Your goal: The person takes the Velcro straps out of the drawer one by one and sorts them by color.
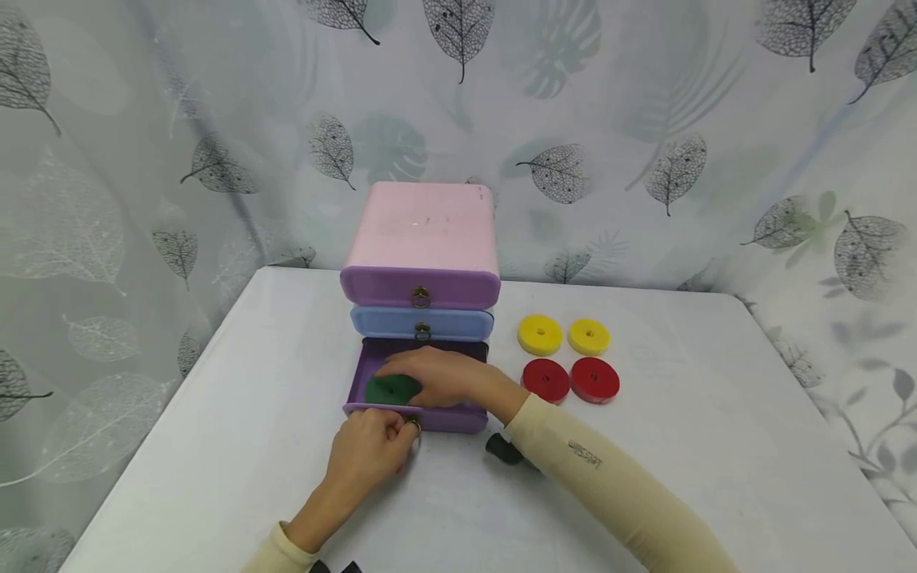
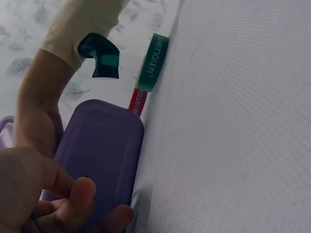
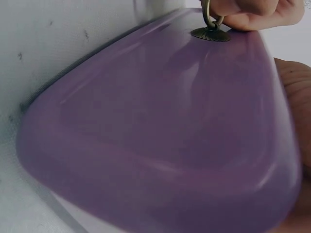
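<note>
A small chest has its bottom drawer pulled out, purple inside and out. In it lies a green tape roll, pinched by my right hand, which reaches over the drawer from the right. My left hand grips the brass ring pull on the drawer front. The left wrist view shows the left fingers curled in front of the purple drawer front. In the right wrist view, that front hides most of my right hand and all of the roll.
The chest's pink top, purple top drawer and closed blue drawer stand above. On the right lie two yellow rolls and two red rolls. Another green roll stands beyond the drawer. A patterned curtain hangs behind the white table.
</note>
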A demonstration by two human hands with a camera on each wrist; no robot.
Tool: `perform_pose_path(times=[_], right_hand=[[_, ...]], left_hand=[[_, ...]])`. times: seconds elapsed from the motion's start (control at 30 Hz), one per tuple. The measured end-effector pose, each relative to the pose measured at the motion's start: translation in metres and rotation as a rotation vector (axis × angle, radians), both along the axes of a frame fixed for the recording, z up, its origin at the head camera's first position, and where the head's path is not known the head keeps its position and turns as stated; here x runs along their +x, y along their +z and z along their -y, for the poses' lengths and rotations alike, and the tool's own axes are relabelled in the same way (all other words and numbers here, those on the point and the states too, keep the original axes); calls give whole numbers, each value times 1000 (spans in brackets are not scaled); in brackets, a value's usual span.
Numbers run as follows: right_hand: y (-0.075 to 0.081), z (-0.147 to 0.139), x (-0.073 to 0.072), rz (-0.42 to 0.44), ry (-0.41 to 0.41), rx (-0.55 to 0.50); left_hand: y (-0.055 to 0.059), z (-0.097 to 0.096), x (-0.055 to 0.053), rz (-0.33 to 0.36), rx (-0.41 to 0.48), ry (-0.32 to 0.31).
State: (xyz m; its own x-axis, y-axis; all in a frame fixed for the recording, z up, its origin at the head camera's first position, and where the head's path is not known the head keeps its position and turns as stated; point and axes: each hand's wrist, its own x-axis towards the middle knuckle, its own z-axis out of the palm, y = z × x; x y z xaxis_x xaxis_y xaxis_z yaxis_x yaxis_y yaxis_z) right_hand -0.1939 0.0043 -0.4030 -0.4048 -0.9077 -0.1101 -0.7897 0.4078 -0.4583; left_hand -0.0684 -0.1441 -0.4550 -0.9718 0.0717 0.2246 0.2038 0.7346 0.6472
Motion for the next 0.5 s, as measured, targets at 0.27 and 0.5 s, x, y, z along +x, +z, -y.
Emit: perform_pose_path(times=[0.27, 0.5], right_hand=[[-6, 6, -2, -18, -38, 87], [-10, 3, -2, -144, -97, 136]], left_hand=[[-1, 0, 2, 3, 3, 0], [0, -1, 1, -26, 11, -6]])
